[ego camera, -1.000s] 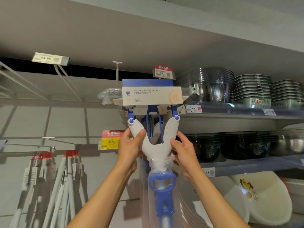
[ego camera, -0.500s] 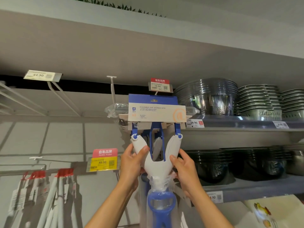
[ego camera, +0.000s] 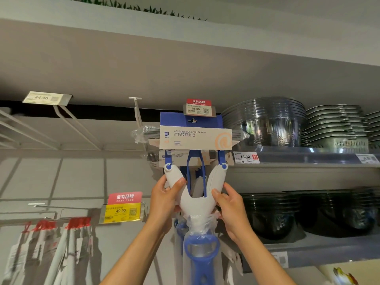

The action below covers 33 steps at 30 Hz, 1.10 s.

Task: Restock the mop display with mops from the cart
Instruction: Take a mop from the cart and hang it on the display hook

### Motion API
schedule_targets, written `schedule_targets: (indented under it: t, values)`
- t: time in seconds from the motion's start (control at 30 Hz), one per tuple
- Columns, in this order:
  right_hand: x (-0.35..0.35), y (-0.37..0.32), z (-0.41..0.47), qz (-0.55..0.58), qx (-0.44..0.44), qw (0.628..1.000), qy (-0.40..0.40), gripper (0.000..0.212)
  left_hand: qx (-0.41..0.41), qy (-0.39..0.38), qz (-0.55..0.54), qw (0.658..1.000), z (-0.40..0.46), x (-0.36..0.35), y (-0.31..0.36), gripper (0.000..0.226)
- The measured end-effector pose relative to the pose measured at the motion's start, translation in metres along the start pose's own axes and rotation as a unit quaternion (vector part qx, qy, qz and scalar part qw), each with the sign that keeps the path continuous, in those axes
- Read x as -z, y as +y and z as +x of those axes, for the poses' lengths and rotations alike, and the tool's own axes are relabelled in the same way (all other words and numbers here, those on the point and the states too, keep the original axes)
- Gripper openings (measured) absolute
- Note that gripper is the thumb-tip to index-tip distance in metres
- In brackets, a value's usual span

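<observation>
Mop in hand: a foldable sponge mop with a white Y-shaped plastic yoke (ego camera: 193, 204) and a blue lever handle (ego camera: 200, 256) wrapped in clear film is held up at arm's length, close to the camera. The left hand (ego camera: 164, 200) grips the yoke's left prong, thumb laid over the front and fingers (ego camera: 161, 182) curled behind it. The right hand (ego camera: 230, 208) grips the right prong the same way, thumb on the front face. Above the hands, the mop's blue and white cardboard header (ego camera: 195, 136), printed FOLDABLE PVA SPONGE MOP, sits level with a display hook; a small hang hole (ego camera: 192, 120) shows in the blue part, just under a red and white price tag reading 19.90 (ego camera: 198, 106). A second, like-packaged mop (ego camera: 181, 156) hangs directly behind. To the lower left, white-handled mops with red collars (ego camera: 67, 239) hang against a grey panelled wall (ego camera: 61, 175), beside a yellow and red tag marked 49.90 (ego camera: 123, 208). To the right, grey shelves (ego camera: 308, 161) carry stacked steel bowls (ego camera: 265, 122) above and dark bowls (ego camera: 273, 212) below. Overhead runs a wide grey shelf underside (ego camera: 185, 64), with green leaf tips (ego camera: 144, 8) along its top edge.
</observation>
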State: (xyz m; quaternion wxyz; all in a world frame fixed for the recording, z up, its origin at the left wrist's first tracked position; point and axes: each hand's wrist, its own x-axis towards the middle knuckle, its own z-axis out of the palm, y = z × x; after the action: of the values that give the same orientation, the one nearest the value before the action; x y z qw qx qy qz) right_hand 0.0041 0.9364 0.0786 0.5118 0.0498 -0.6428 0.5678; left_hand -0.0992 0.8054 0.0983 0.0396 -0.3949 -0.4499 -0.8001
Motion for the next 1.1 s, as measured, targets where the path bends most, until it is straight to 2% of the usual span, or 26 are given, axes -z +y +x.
schedule_targets:
  t: [0.13, 0.27, 0.37, 0.63, 0.87, 1.1]
  values:
    - [0.001, 0.005, 0.001, -0.011, 0.007, 1.000, 0.005, 0.032, 0.002, 0.002, -0.005, 1.000, 0.002, 0.001, -0.006, 0.030]
    - [0.000, 0.009, 0.001, -0.016, 0.025, 0.999, 0.015, 0.032, -0.012, 0.012, -0.004, 1.000, 0.002, 0.000, -0.008, 0.020]
    - [0.000, 0.010, 0.001, -0.007, 0.047, 0.998, 0.029, 0.030, -0.021, 0.021, -0.007, 1.000, 0.002, -0.002, -0.006, 0.023]
    - [0.002, 0.008, 0.000, 0.040, 0.086, 0.992, 0.077, 0.036, -0.029, -0.005, -0.030, 0.999, -0.002, -0.008, 0.001, 0.020]
    - [0.005, 0.010, 0.003, 0.050, 0.061, 0.994, 0.080, 0.042, -0.018, 0.007, -0.026, 0.999, -0.002, -0.012, 0.001, 0.022]
    - [0.000, 0.010, 0.004, 0.059, 0.048, 0.994, 0.074, 0.048, -0.046, 0.026, -0.019, 0.998, -0.002, -0.013, 0.000, 0.020]
